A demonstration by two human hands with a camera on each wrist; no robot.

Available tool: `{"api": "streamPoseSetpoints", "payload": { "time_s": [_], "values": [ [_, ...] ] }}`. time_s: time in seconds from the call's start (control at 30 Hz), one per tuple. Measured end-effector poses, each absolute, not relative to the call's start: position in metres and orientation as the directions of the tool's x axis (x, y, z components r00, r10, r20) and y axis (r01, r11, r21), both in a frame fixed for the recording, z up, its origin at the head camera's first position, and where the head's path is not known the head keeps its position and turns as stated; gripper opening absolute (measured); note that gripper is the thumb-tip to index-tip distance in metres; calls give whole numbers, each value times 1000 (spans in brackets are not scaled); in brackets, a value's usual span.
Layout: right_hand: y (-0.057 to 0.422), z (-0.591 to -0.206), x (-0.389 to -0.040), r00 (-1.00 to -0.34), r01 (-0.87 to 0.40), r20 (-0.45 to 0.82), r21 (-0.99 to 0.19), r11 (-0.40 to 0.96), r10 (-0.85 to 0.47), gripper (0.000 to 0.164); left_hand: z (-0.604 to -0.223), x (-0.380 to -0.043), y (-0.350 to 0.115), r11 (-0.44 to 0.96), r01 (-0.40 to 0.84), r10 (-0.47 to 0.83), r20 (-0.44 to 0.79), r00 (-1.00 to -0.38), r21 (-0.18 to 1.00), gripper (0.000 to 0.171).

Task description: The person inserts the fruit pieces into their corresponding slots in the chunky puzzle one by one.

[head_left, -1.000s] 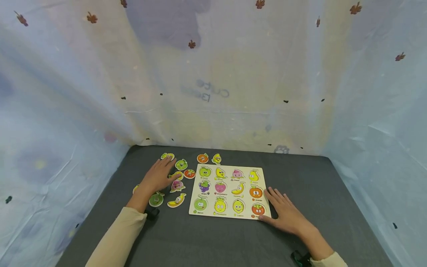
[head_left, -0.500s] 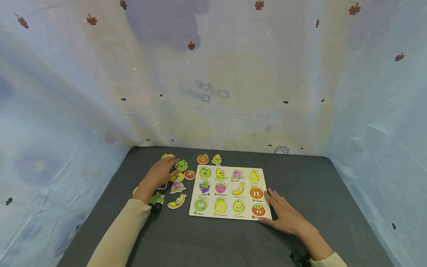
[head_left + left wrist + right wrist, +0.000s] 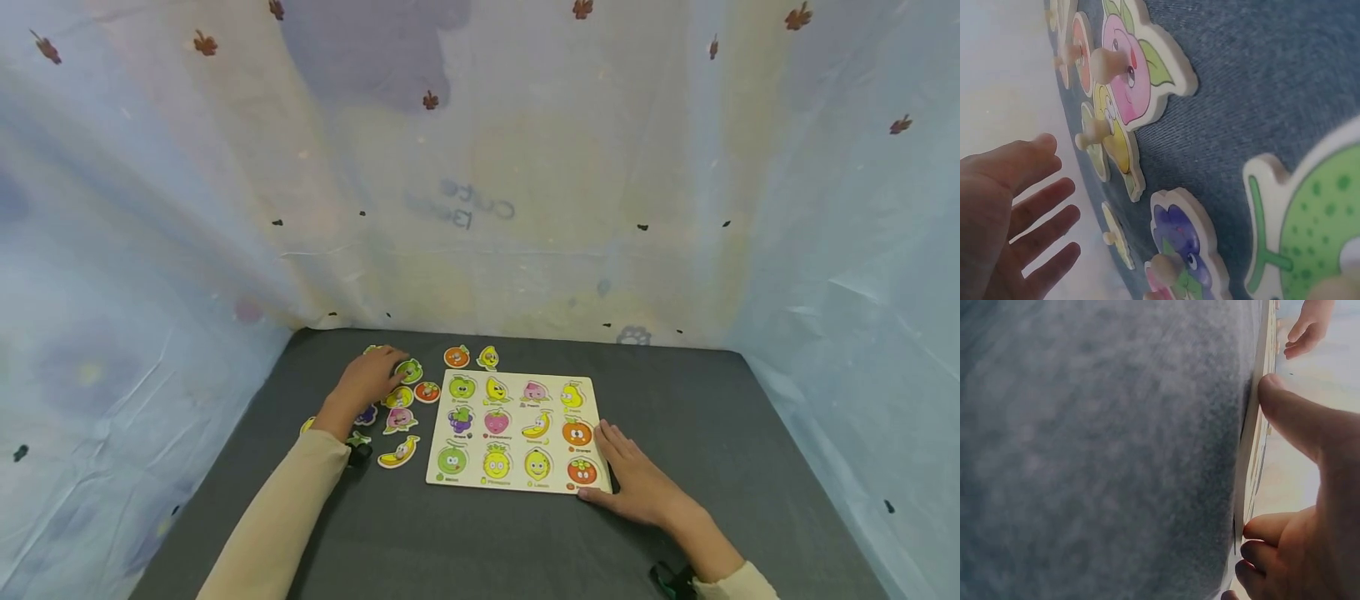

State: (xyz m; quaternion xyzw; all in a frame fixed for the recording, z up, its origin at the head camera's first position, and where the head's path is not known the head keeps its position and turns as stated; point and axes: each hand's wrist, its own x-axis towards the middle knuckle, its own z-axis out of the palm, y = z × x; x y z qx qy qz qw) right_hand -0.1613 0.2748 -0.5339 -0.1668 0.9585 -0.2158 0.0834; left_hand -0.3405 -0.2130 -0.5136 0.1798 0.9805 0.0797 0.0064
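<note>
My left hand (image 3: 367, 379) hovers over the loose knobbed puzzle pieces, its fingertips by the green apple piece (image 3: 409, 371). In the left wrist view its fingers are spread and hold nothing. Around it lie a tomato piece (image 3: 427, 392), a yellow piece (image 3: 398, 397), a peach piece (image 3: 400, 420), a banana piece (image 3: 398, 452), a grape piece (image 3: 1179, 234) and a melon piece (image 3: 1329, 206), partly hidden by the wrist in the head view. My right hand (image 3: 637, 479) touches the right edge of the fruit puzzle board (image 3: 516, 443), thumb at the near corner, fingers along the side.
Behind the board lie an orange piece (image 3: 457, 357) and a yellow fruit piece (image 3: 488, 358). Another yellow piece (image 3: 307, 424) shows left of my left wrist. Dark cloth covers the table (image 3: 480, 542). A patterned curtain (image 3: 525, 275) hangs along the back and sides.
My left hand has shifted right toward the green apple piece, and its forearm now covers more of the melon piece. My right hand stays at the board's edge.
</note>
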Motion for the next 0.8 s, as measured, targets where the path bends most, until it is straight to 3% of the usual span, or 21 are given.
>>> {"api": "streamPoseSetpoints", "payload": {
  "time_s": [0.8],
  "values": [
    [266, -529, -162, -937, -213, -158, -449, 868, -312, 119, -520, -357, -205, 927, 316, 332, -48, -942, 204, 27]
  ]
}}
